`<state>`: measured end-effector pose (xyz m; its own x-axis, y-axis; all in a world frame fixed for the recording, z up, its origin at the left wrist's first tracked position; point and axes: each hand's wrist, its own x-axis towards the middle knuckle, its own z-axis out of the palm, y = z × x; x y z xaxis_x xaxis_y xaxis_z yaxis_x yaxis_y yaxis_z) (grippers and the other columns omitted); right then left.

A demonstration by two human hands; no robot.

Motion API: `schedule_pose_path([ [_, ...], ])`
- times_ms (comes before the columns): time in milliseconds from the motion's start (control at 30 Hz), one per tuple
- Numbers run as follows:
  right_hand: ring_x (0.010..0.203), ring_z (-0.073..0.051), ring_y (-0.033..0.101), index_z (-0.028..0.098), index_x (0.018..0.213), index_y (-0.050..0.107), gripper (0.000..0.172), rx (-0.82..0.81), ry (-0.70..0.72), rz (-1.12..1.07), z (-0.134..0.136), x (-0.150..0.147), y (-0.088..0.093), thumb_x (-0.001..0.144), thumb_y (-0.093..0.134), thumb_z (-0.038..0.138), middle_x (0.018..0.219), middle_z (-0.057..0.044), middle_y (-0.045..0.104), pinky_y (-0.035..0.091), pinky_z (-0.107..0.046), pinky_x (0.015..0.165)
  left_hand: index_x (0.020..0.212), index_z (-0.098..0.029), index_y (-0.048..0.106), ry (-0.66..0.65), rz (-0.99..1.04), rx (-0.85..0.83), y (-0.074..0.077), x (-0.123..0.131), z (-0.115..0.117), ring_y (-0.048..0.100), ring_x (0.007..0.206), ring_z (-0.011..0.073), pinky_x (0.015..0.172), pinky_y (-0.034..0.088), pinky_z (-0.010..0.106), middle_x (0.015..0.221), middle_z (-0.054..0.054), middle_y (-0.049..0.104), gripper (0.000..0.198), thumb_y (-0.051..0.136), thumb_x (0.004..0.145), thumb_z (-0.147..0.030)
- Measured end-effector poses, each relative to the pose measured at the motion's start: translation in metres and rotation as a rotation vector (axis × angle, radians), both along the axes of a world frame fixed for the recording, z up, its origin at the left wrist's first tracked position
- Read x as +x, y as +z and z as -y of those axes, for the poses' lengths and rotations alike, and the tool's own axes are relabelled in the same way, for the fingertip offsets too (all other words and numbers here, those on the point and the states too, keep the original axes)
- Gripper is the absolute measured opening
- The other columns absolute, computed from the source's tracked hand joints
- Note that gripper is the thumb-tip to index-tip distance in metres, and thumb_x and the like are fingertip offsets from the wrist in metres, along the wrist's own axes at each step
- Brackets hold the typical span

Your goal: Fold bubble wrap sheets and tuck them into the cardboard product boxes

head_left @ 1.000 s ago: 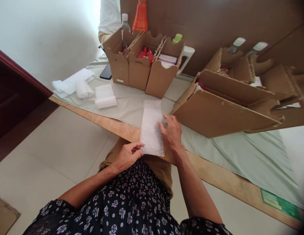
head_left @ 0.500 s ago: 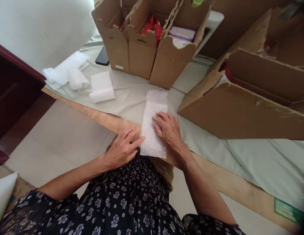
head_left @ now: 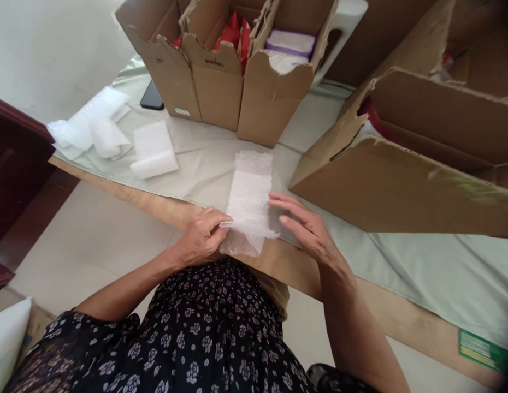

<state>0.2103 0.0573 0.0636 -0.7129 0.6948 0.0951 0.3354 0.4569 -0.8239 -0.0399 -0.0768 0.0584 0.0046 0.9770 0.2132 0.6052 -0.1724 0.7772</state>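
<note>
In the middle of the frame, the left hand point(head_left: 205, 233) pinches the bubble wrap point(head_left: 249, 191). The right hand point(head_left: 306, 225), fingers spread, holds nothing just beside it.

A pale, softly lit corner with a cloth-covered table set across it.
From where I stand, a plain whitish wall point(head_left: 53, 43) fills the upper left of the frame, brightest toward the top, and a dark red panel point(head_left: 16, 158) with a moulded edge runs down the left side. Glossy light tiles with thin joints make up the floor point(head_left: 98, 218). The table point(head_left: 293, 265) slants down to the lower right, its bare wooden edge showing below a creased grey-green cloth point(head_left: 200, 153); a brown backdrop point(head_left: 387, 24) darkens the upper right.
</note>
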Motion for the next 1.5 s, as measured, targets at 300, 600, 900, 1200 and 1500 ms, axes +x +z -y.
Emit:
schedule_pose_path([
  [300, 0.137, -0.034, 0.056, 0.023, 0.150, 0.047, 0.059, 0.594, -0.042, 0.158, 0.080, 0.019, -0.020, 0.093, 0.066, 0.020, 0.149, -0.020, 0.057, 0.052, -0.050, 0.097, 0.105, -0.017, 0.076, -0.096, 0.021, -0.024, -0.006, -0.006, -0.003, 0.069, 0.097, 0.0219, 0.088, 0.055, 0.036, 0.099, 0.008, 0.079, 0.026, 0.055, 0.091, -0.009],
  [600, 0.121, -0.027, 0.065, 0.025, 0.104, 0.067, 0.016, 0.345, -0.132, -0.056, 0.056, -0.022, -0.018, 0.096, 0.056, 0.017, 0.128, -0.008, 0.072, 0.051, -0.046, 0.100, 0.148, -0.021, 0.056, -0.182, 0.111, -0.217, 0.009, -0.020, 0.007, 0.064, 0.120, 0.0308, 0.105, 0.053, 0.047, 0.133, 0.013, 0.070, 0.071, 0.076, 0.081, -0.036],
  [900, 0.116, -0.028, 0.066, 0.025, 0.097, 0.072, 0.019, 0.130, -0.387, -0.003, 0.066, -0.021, -0.028, 0.101, 0.056, 0.036, 0.122, -0.009, 0.072, 0.055, -0.049, 0.099, 0.112, -0.017, 0.073, 0.143, 0.217, -0.235, 0.005, 0.012, -0.007, 0.066, 0.080, 0.0167, 0.077, 0.055, 0.028, 0.090, 0.004, 0.074, 0.024, 0.061, 0.095, -0.029],
  [1200, 0.119, -0.031, 0.066, 0.030, 0.144, 0.053, 0.052, 0.593, -0.335, 0.113, 0.085, -0.008, -0.015, 0.095, 0.066, 0.021, 0.127, -0.012, 0.071, 0.050, -0.049, 0.099, 0.131, -0.019, 0.068, 0.237, -0.092, -0.244, -0.008, 0.021, -0.032, 0.060, 0.063, 0.0140, 0.068, 0.051, 0.026, 0.076, -0.001, 0.071, 0.042, 0.064, 0.090, -0.023],
  [1500, 0.119, -0.025, 0.066, 0.025, 0.122, 0.070, 0.029, 0.653, -0.076, 0.223, 0.057, -0.023, -0.015, 0.100, 0.055, 0.012, 0.120, -0.006, 0.078, 0.045, -0.045, 0.100, 0.132, -0.018, 0.065, 0.130, -0.332, 0.161, 0.003, 0.014, -0.009, 0.065, 0.119, 0.0295, 0.104, 0.055, 0.046, 0.126, 0.016, 0.069, 0.038, 0.066, 0.096, -0.029],
])
